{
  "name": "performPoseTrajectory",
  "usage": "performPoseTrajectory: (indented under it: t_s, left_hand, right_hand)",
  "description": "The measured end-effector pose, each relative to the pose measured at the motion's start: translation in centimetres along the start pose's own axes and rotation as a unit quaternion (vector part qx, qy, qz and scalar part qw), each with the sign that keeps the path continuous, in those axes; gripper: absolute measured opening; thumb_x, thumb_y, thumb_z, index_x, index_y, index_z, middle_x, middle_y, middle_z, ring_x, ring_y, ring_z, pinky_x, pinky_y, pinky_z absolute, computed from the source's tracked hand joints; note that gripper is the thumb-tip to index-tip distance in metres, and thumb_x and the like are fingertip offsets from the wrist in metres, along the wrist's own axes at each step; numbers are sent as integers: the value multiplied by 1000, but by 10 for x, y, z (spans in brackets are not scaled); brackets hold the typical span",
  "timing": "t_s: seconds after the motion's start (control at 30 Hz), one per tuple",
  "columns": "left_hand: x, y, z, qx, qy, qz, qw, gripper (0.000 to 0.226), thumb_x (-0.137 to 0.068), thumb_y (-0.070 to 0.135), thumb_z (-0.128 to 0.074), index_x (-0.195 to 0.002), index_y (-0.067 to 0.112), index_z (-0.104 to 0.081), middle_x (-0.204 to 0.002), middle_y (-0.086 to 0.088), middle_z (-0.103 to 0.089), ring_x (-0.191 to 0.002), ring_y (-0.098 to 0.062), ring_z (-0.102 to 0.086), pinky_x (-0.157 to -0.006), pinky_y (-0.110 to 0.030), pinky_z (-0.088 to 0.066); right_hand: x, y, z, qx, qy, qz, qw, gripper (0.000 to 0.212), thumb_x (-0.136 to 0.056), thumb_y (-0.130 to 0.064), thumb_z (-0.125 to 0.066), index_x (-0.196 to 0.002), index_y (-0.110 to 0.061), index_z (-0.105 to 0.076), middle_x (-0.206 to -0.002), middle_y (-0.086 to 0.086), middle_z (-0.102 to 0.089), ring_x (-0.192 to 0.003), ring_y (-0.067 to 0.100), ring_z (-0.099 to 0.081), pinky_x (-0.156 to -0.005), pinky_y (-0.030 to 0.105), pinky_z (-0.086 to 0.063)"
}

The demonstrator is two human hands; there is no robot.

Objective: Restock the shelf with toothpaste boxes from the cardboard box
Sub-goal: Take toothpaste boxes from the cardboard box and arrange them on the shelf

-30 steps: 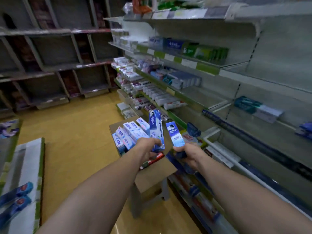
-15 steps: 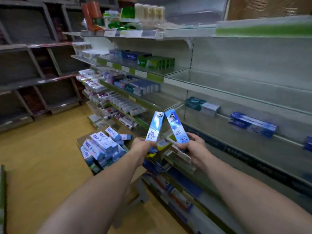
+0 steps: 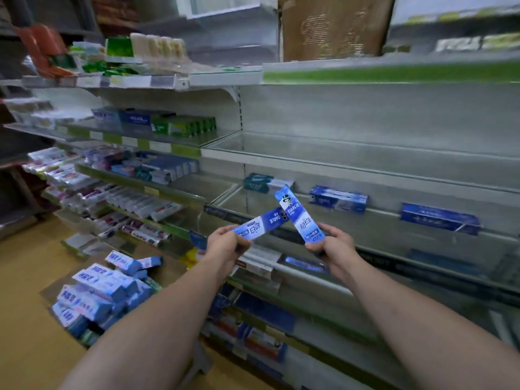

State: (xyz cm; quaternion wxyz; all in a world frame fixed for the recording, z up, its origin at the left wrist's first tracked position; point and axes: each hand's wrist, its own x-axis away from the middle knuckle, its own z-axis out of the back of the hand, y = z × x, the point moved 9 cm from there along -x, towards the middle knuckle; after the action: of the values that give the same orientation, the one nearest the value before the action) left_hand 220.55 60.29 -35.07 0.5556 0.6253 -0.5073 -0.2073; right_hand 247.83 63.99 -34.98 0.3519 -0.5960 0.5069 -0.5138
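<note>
Your left hand point(image 3: 225, 244) grips one toothpaste box point(image 3: 261, 224) | your right hand point(image 3: 334, 246) grips a second toothpaste box point(image 3: 298, 216) | cardboard box point(image 3: 172, 273) holds stacked boxes point(image 3: 95, 294)

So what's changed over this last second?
The left hand and right hand carried their toothpaste boxes from the cardboard box up toward the shelf. The left box tipped rightward and now crosses the right box. Unchanged: each hand grips one box; neither is shelved.
</note>
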Motion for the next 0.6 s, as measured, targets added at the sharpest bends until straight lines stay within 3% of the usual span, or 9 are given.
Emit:
performPoseTrajectory:
  t_s: [0.1,0.23,0.4,0.53,0.6]
  left_hand:
    - [-3,-5,-20,28,-17,28,999,48,-76,-22,-66,-121,-9,-56,-95,-23,-68,-73,-30,-65,-62,-38,-62]
    - [1,-18,-43,34,-20,57,998,21,-79,-11,-69,-93,0,-59,-86,-15,-63,-69,-23,-60,-66,-36,-57]
    - [9,-37,-89,43,-63,78,994,22,-79,-1,-72,-97,5,-61,-93,-15,-64,-69,-20,-61,-48,-26,-53]
    - [12,-40,-115,70,-94,78,990,28,-84,-4,-68,-110,3,-58,-98,-20,-65,-77,-28,-64,-54,-33,-61]
    - [14,-40,-123,62,-108,78,989,18,-88,-3,-66,-103,5,-62,-98,-19,-66,-79,-27,-65,-62,-36,-63]
  right_hand:
    - [6,-10,19,-10,34,21,999,61,-67,28,-67,-118,-6,-63,-100,19,-71,-76,29,-67,-73,37,-51]
    - [19,-14,46,-21,74,34,996,59,-66,27,-69,-113,-8,-63,-110,22,-70,-83,31,-66,-67,34,-53]
    - [36,-21,89,-25,130,46,990,59,-64,26,-70,-111,-8,-64,-113,23,-70,-84,32,-66,-63,33,-50]
    - [51,-31,113,-30,164,56,984,60,-64,27,-70,-114,-5,-64,-110,24,-69,-73,29,-65,-57,31,-50]
    - [58,-34,124,-42,178,56,982,61,-64,27,-70,-119,0,-63,-107,24,-70,-68,27,-65,-60,34,-53]
